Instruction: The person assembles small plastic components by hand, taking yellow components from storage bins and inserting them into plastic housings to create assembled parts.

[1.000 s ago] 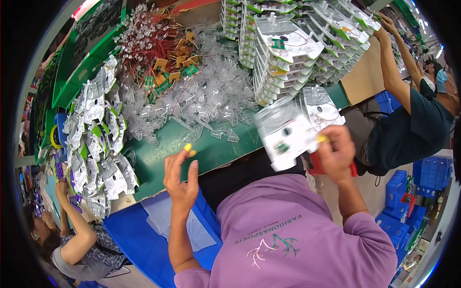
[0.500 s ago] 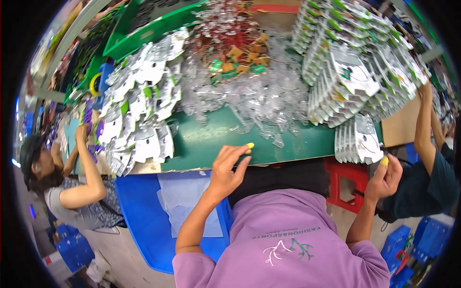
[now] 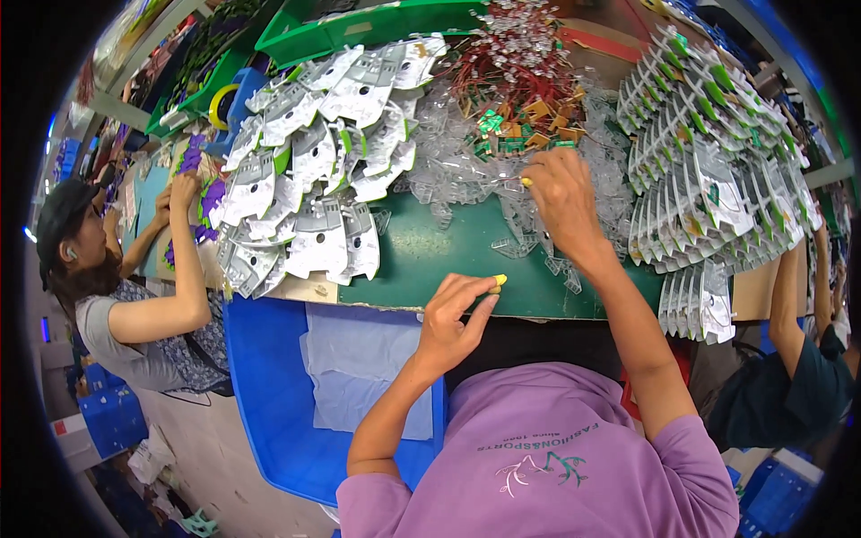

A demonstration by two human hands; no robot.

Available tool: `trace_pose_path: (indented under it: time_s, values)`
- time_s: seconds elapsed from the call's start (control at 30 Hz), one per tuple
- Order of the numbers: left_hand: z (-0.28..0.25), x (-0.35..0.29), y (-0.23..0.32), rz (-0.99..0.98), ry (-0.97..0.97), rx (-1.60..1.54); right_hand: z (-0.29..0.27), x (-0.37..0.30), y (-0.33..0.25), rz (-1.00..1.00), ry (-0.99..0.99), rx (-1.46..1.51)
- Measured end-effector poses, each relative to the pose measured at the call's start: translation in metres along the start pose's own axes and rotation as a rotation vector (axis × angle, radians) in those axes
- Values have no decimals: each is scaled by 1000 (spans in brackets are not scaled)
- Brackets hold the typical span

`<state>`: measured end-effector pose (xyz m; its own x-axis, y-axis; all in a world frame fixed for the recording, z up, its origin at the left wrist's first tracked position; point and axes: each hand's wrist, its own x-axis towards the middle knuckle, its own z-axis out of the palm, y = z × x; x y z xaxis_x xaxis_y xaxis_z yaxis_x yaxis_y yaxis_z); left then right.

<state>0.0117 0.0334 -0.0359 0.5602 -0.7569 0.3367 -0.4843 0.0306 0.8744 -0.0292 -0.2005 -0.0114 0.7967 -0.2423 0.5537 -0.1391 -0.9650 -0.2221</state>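
My right hand [image 3: 563, 202] is over the pile of clear plastic parts [image 3: 439, 175], beside small green and orange circuit boards [image 3: 516, 134] with red wires. Its fingers are curled together, with a yellow finger cover at one tip; what they pinch, if anything, I cannot make out. Above the table's front edge, my left hand [image 3: 455, 321] has its thumb and forefinger apart, with yellow on the fingertips and nothing visible between them. White-and-grey plastic shells [image 3: 327, 161] with green edges lie heaped on the left. More such shells [image 3: 700, 197] stand stacked in rows on the right.
A green tabletop [image 3: 430, 260] lies before me. Below its front edge at left is a blue bin [image 3: 260, 403] holding pale sheets. A green tray [image 3: 359, 31] stands at the back. Co-workers sit left [image 3: 143, 314] and right [image 3: 780, 386].
My right hand has moved from beside the small shell stack at the right, up and left to the clear parts. The left hand keeps its pose. The whole view has shifted.
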Motion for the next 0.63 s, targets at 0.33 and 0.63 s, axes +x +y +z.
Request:
trace_pose_path:
  time_s: [0.33,0.63]
  values:
    - [4,26,15,-310,150,-669,-57,-33,-36,-108,-51,284]
    - [20,32,30,-215,127,-472,-81,-60,-50,250,-183,660]
